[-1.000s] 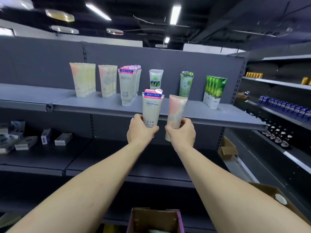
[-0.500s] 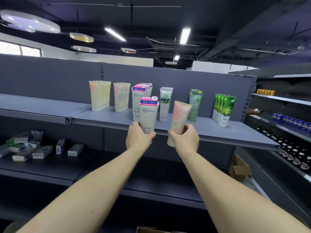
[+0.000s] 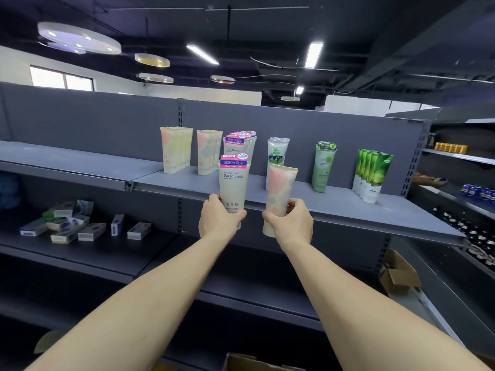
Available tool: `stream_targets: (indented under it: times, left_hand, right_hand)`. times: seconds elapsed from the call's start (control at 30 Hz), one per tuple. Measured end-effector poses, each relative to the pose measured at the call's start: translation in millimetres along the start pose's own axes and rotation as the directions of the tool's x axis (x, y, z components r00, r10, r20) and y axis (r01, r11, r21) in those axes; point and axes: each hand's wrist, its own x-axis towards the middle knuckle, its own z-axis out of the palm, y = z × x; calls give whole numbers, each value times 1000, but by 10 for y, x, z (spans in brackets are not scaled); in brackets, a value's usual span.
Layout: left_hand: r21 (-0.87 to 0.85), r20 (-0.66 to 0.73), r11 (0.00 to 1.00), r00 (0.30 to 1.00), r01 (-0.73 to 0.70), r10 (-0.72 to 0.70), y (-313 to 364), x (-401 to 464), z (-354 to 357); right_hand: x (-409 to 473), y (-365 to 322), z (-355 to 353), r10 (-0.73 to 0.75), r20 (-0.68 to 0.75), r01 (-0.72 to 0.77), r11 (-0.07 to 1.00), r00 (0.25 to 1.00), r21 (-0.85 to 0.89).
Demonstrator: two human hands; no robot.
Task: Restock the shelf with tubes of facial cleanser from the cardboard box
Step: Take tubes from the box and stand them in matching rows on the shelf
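My left hand (image 3: pixel 218 219) grips the lower end of a cream tube with a pink and blue "Facial" label (image 3: pixel 233 183), held upright in front of the shelf edge. My right hand (image 3: pixel 292 220) holds a cream tube with pink patches (image 3: pixel 278 190), tilted slightly right. Both tubes sit just before the grey shelf (image 3: pixel 348 207). On it stands a row of matching Facial tubes (image 3: pixel 239 143) and two rows of pink-patched tubes (image 3: pixel 209 152). The cardboard box (image 3: pixel 257 364) shows only its top edge at the bottom of the view.
White-green tubes (image 3: pixel 277 156), pale green tubes (image 3: pixel 324 164) and bright green tubes (image 3: pixel 372 172) stand further right on the shelf. Small boxes (image 3: pixel 69 226) lie on the lower left shelf. An open carton (image 3: pixel 399 274) sits on the floor at right, beside shelves of bottles (image 3: pixel 476 236).
The view has tilted up, so the cardboard box has nearly dropped out of sight. Both hands have carried their tubes up and closer to the shelf edge.
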Motion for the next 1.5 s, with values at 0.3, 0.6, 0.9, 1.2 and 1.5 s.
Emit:
stream_targets:
  times: [0.3,0.6,0.9,1.2,1.5]
  left_hand:
    - [25,-33,1000,999,-8,9,-287,154,-360]
    - [-38,40,999,999,-36,37,-758,895,-989]
    - [-104,73,990,992,-96,104,-976,1574,-1386]
    - [-148,51,983,992,-109,117,-1121,2272,-1221]
    - [-101,48,982,985,-160,165,-1164,2950,-725]
  right_hand:
    - [-196,-216,379,-69,72,72,997,995,-43]
    - [-396,-869,1275,-55,0,55,998,998,2]
    - [-359,-1354,1971,-45,-58,44,999,997,-16]
    - [271,-1445,2513,-24,-115,23,1000,993,-13]
    - [1186,-1269,3132,-1,-133,-6,998,991,-55]
